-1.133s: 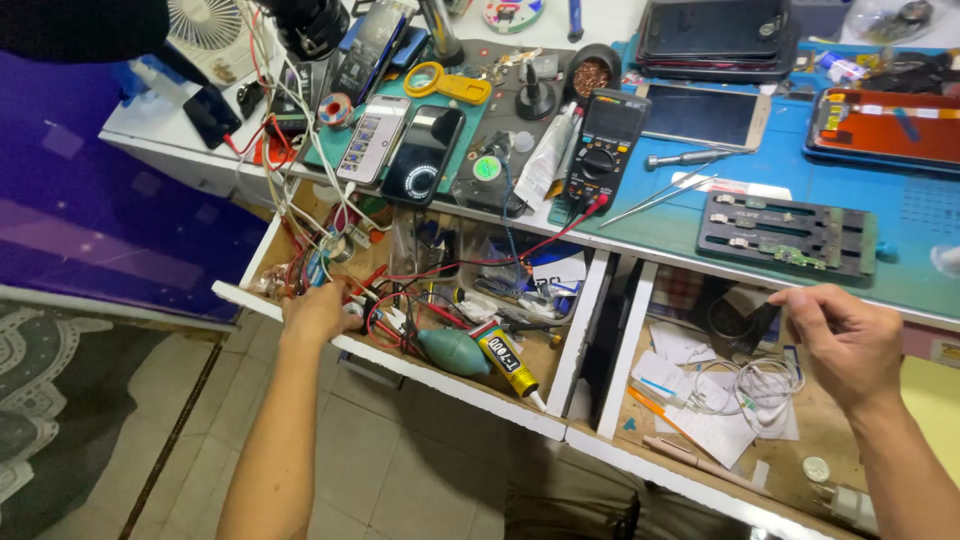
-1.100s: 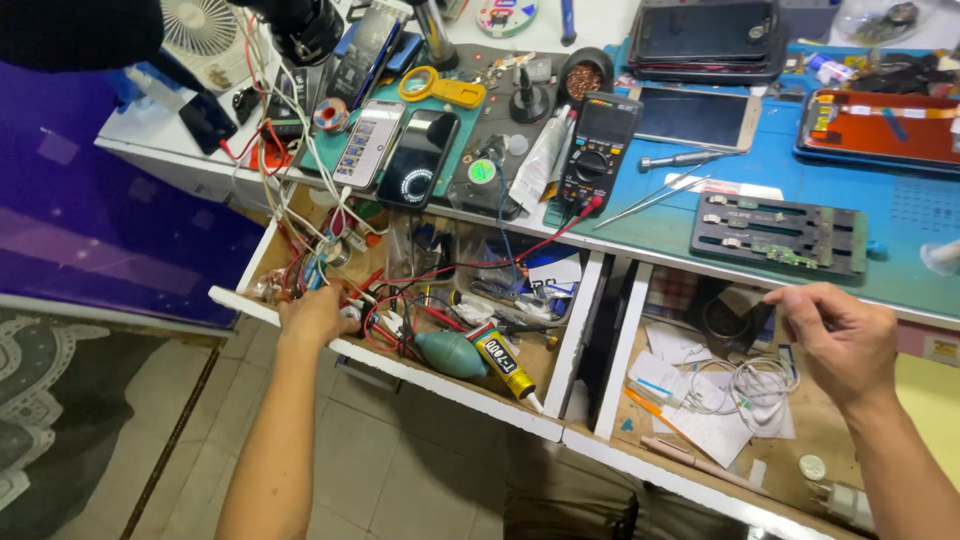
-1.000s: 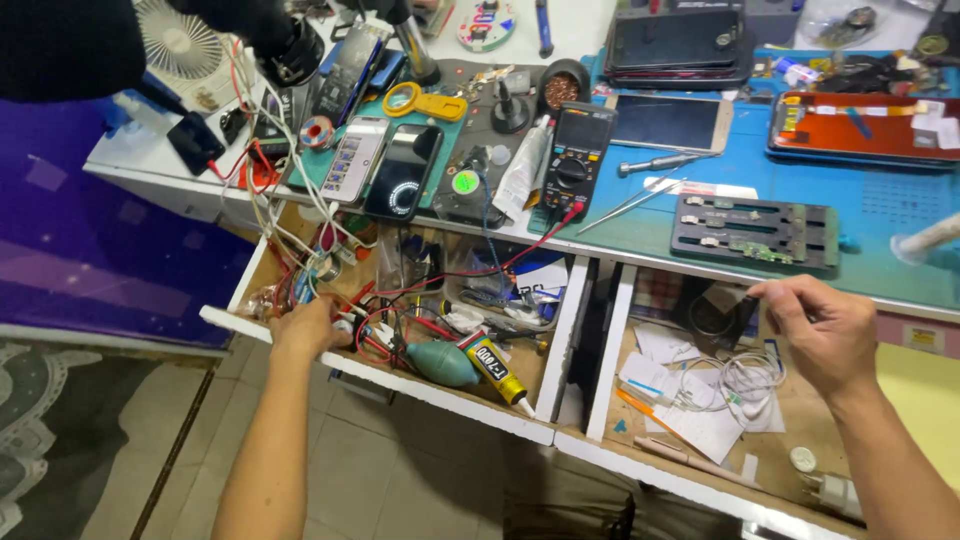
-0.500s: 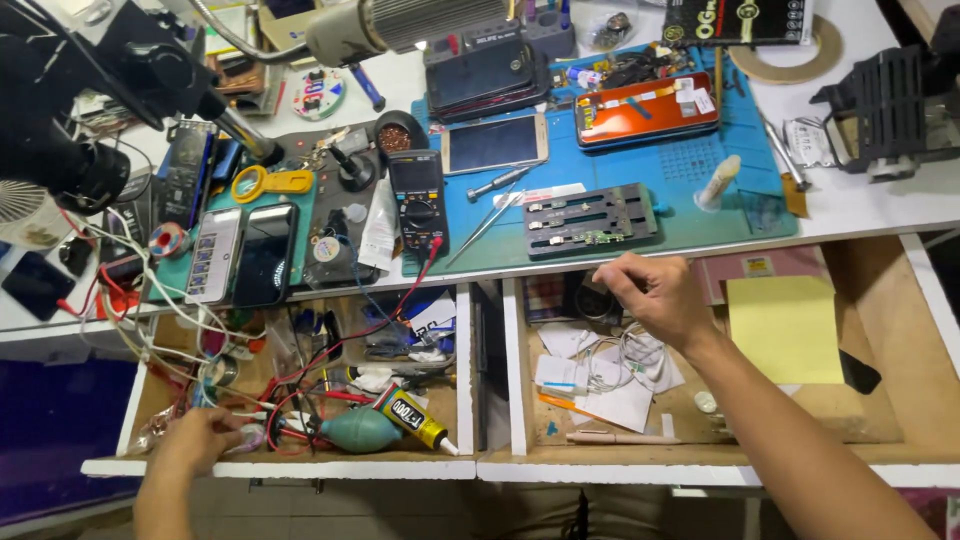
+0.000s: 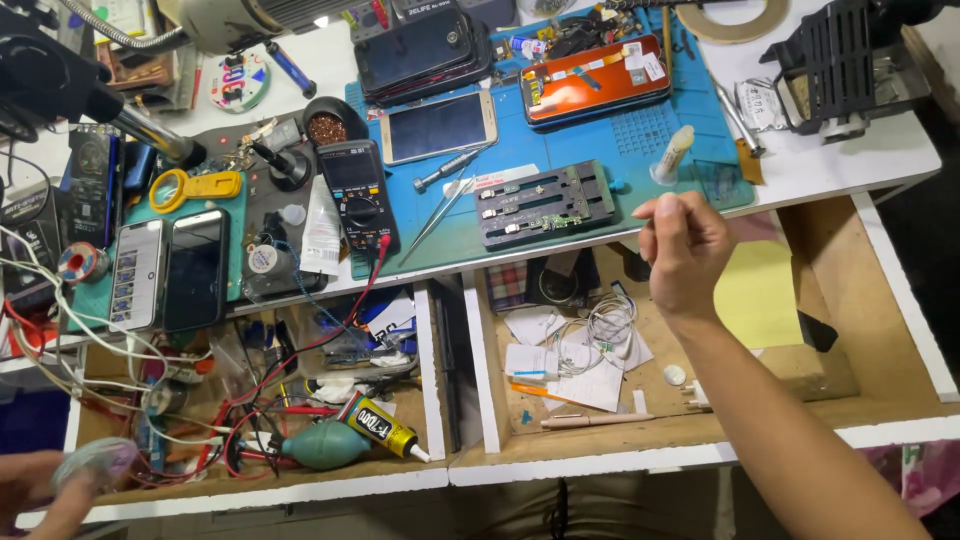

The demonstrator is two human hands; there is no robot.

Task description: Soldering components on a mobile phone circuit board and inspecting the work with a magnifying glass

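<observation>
At the lower left, a small round translucent object [image 5: 95, 462] is being held by the left hand [image 5: 40, 490], now drawn back out of the left drawer [image 5: 240, 400] to the drawer's front corner; being blurred, its axis cannot be told. Farther right, the right hand [image 5: 685, 255], earlier lowered over the white cable [image 5: 605, 325] in the right drawer [image 5: 640, 400], is being raised to the blue mat's [image 5: 640, 150] front edge, fingers closed, thumb pinched; any content cannot be told.
</observation>
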